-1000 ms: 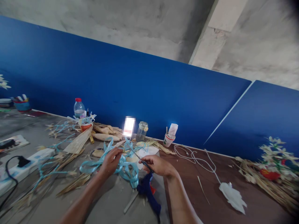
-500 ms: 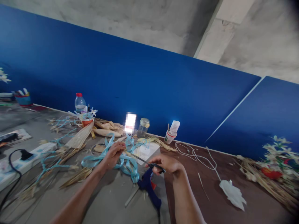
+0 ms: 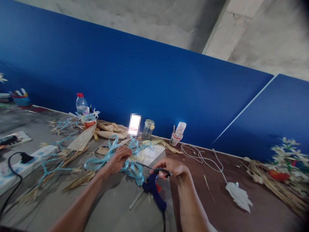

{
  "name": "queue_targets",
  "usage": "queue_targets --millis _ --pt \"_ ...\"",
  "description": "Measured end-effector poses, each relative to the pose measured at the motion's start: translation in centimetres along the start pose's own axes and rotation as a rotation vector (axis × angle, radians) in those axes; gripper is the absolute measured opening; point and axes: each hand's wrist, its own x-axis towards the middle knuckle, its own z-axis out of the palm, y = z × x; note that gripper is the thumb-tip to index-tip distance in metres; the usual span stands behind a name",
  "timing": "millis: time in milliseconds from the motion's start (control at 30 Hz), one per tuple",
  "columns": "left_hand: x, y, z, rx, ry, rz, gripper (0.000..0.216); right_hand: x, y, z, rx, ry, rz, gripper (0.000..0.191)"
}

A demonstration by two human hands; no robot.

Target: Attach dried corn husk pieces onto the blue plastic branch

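My right hand is closed around the dark handles of a pair of scissors, whose blades point left toward my other hand. My left hand is pinched at the fingertips on a small pale strip, perhaps dried husk, beside the scissor tips. Whether the blades touch it I cannot tell. Loops of light blue ribbon lie under and around my left hand. Just below my right hand rests a dark blue glue gun, with a pale stick protruding from it.
Husk leaves and blue-wrapped stems cover the left side, near a white power strip. Along the blue partition stand a bottle, a glowing phone, a jar and a paper cup. A white cable lies right.
The scissors have shifted slightly, and more of the pale strip shows near their tips. My left fingers have moved a little to the right. The view has tilted slightly.
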Motion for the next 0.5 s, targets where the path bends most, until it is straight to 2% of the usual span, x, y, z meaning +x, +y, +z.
queue_targets --millis 167,500 --pt "-0.03 0.15 0.02 0.023 -0.054 0.0 0.026 0.21 0.14 0.0 -0.003 -0.004 0.013 0.047" --pt "0.22 0.09 0.13 -0.007 -0.059 0.032 0.024 0.47 0.13 -0.17 0.0 -0.021 0.048 0.045"
